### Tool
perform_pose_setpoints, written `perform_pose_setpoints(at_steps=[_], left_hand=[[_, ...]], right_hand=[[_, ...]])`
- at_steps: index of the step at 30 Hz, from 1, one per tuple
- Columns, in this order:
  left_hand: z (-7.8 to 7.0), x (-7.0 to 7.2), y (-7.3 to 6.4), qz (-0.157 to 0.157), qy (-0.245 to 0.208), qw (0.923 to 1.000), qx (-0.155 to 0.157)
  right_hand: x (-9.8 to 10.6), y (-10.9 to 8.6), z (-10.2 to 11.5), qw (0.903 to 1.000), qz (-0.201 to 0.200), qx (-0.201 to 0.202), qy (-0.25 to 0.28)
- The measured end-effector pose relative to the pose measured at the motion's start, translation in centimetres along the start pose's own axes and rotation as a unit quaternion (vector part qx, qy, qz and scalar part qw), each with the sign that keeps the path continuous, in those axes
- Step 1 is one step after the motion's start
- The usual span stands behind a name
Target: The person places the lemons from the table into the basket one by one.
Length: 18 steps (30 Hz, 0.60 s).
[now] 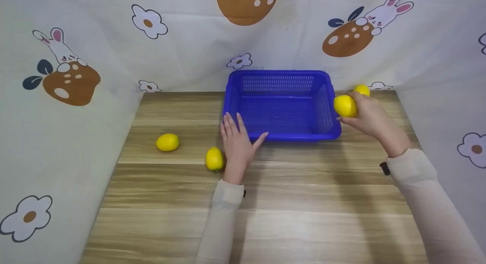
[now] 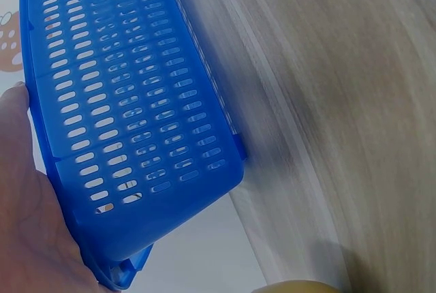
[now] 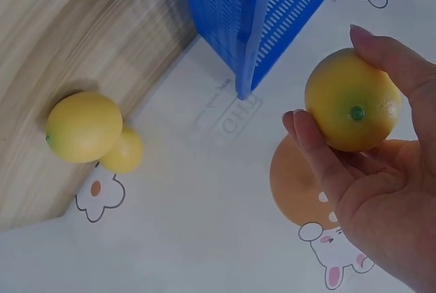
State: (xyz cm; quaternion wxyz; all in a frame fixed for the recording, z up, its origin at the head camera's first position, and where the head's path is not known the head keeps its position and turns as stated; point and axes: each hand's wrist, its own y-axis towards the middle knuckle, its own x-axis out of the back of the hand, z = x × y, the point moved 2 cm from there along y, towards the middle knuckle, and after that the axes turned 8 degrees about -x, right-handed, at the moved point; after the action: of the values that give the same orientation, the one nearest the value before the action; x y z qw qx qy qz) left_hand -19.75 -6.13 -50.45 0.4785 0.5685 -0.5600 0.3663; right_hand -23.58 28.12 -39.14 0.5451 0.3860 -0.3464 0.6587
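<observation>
A yellow lemon is pinched between the thumb and fingers of my right hand, beside the right rim of the blue plastic basket. The right wrist view shows the green stem end of this lemon. My left hand lies on the basket's front left corner, fingers straight and thumb spread along the front rim. Seen from the left wrist, that hand touches the rim beside the slotted wall. A lemon lies just left of my left wrist.
Another lemon lies farther left on the wooden table. At the back right edge, one lemon shows past my right hand; the right wrist view has two there, a nearer lemon overlapping a farther one. A patterned cloth hangs around the table.
</observation>
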Motion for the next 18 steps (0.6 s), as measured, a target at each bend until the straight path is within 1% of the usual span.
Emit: perform_pose_setpoints(at_steps=[6,18], left_hand=[[0.0,-0.1,0.0,0.003,0.002,1.0000,-0.001],[0.0,0.0,-0.1,-0.008,-0.009,0.9999,-0.004]], right_hand=[[-0.1,0.5,0.3,0.9999,-0.007,0.013,-0.004],[-0.3,1.5,1.3,0.9999,0.007,0.012,0.004]])
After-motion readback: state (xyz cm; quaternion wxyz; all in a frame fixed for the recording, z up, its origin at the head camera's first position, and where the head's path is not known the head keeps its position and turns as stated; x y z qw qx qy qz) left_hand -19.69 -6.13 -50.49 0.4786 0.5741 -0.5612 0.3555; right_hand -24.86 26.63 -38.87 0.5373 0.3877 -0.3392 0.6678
